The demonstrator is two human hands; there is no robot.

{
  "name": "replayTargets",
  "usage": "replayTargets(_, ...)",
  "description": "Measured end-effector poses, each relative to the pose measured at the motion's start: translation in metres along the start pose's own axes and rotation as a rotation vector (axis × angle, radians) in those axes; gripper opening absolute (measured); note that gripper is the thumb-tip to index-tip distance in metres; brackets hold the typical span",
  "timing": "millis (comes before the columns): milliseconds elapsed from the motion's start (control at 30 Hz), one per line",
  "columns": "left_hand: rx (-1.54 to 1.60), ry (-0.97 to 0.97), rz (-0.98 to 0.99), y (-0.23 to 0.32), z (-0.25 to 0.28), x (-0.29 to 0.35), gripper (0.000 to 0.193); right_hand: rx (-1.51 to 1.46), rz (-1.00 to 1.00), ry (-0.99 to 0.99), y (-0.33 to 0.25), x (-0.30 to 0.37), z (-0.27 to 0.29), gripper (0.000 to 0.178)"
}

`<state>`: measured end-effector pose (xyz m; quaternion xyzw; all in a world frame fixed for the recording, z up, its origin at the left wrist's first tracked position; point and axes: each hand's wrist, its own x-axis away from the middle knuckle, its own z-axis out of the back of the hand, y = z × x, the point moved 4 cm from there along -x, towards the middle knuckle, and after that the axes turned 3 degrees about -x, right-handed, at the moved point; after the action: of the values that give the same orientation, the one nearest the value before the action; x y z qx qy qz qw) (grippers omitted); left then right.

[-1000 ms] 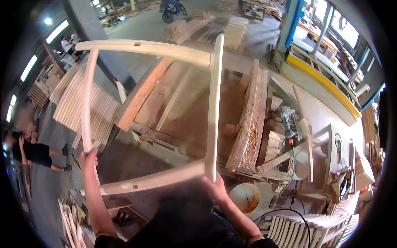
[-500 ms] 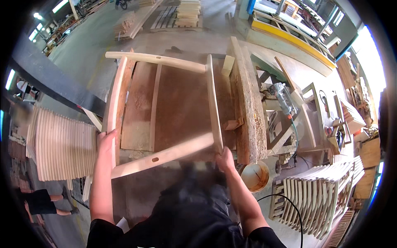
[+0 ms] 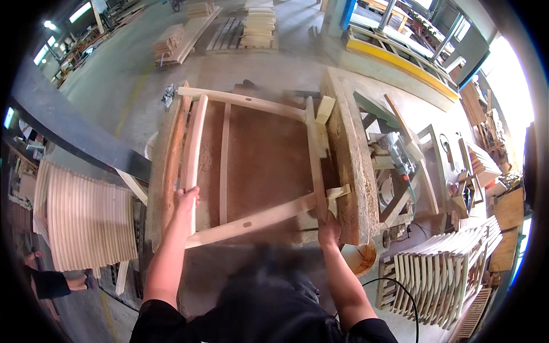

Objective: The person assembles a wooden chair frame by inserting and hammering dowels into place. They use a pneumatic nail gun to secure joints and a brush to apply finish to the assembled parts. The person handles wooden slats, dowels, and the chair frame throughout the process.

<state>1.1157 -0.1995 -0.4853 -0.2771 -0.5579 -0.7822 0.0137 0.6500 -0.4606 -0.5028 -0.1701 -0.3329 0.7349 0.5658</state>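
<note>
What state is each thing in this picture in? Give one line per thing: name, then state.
Wooden frame: joined at its corners, held over the workbench.
Left hand: closed on the left bar.
Right hand: closed on the right bar's near end.
Wooden slats: stacked in a pile.
Curved wooden parts: packed close together.
Bucket: open-topped, partly hidden.
Power tool: set down; on or off, cannot tell.
Ceiling light: lit.

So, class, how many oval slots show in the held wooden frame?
2: one slot in the far rail, another slot in the near rail. Others may hide on unseen faces.
</note>
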Motion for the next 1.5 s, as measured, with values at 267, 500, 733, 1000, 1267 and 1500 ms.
replayTargets(267, -0.497, 0.118, -0.143, -0.027, -0.008, -0.021, 0.038, 0.135, 0.128, 0.014, 0.023, 0.022, 0.010, 0.049)
replayTargets(500, -0.906, 0.259, -0.414, -0.011, -0.037, -0.013, 0.038, 0.220, -0.090, -0.088, 0.033, 0.034, 0.017, 0.043)
replayTargets(733, -0.800, 0.281, -0.456, -0.031, -0.019, -0.021, 0.055, 0.260, -0.032, -0.016, 0.023, 0.021, 0.000, 0.027)
replayTargets(1000, -0.836, 0.061, -0.755, 0.019, -0.053, 0.078, 0.093, 0.316, -0.026, 0.012, 0.024, 0.009, -0.004, 0.032)
replayTargets(1267, -0.793, -0.073, -0.968, -0.035, -0.062, 0.208, 0.062, 0.423, 0.435, -0.112, -0.083, 0.003, 0.063, 0.036)
replayTargets(1500, -0.766, 0.335, -0.409, -0.129, -0.034, 0.184, 0.061, 0.569, 0.821, -0.019, -0.104, -0.056, 0.112, 0.056)
